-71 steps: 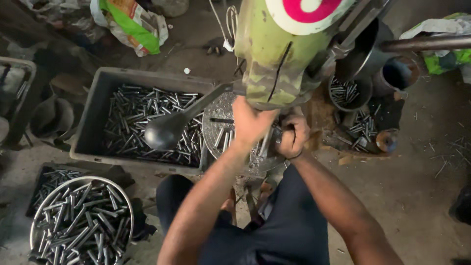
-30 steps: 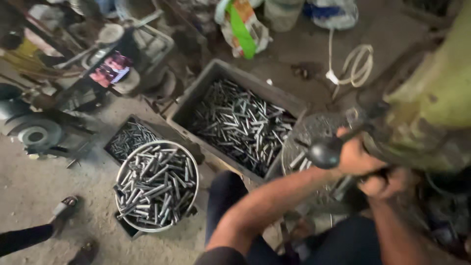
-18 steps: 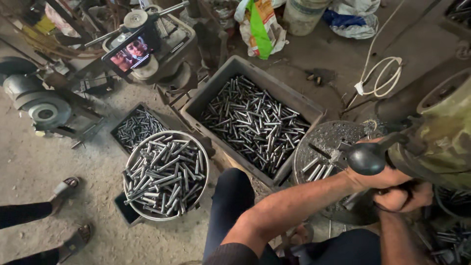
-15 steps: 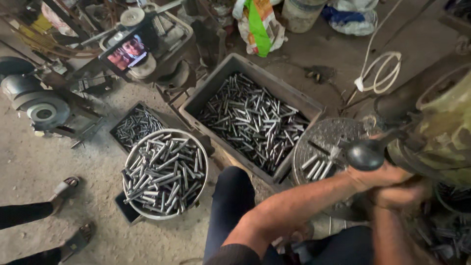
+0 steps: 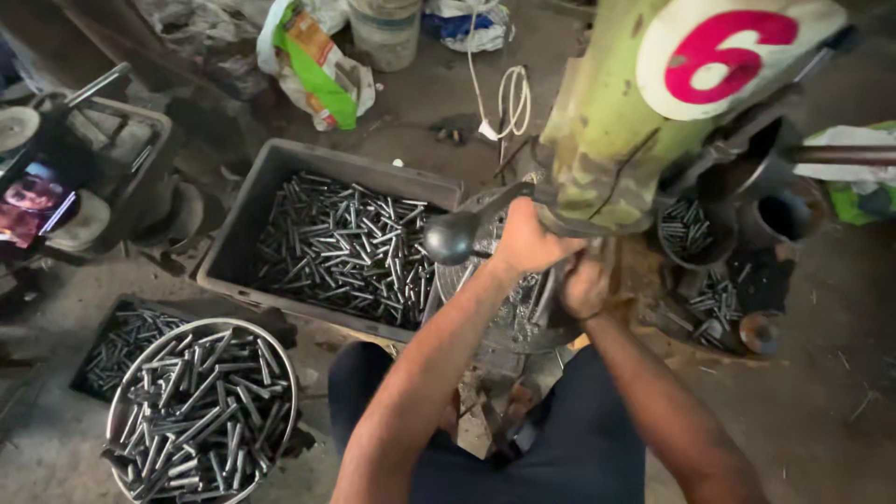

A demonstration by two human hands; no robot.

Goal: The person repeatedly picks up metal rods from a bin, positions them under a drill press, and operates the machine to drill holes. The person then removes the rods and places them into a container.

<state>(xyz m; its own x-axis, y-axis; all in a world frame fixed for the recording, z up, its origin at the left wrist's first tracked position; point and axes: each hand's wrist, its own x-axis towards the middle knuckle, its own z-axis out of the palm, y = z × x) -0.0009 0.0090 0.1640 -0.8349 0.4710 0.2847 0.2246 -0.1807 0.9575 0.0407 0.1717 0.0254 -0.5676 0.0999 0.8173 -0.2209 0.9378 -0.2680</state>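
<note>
My left hand [image 5: 527, 245] reaches under the head of a tall green machine [image 5: 607, 121], fingers curled; what they grip is hidden. Just left of it a lever with a black ball knob [image 5: 452, 238] sticks out from the machine. My right hand [image 5: 583, 286] is a closed fist right beside the left, against the machine's work area above a round metal tray [image 5: 504, 317]; its contents are hidden too. A grey crate [image 5: 245, 233] filled with short metal rods stands to the left of both hands.
A round metal bowl [image 5: 280, 373] of rods sits on the floor at lower left, with a dark tray of rods [image 5: 117, 341] behind it. Small cans with rods [image 5: 686, 229] stand right of the machine. Bags, a bucket and a white cord lie at the back.
My view has swung from the floor and bowl on the left back to the machine. Both hands have stayed together at the machine beside the ball-knob lever.
</note>
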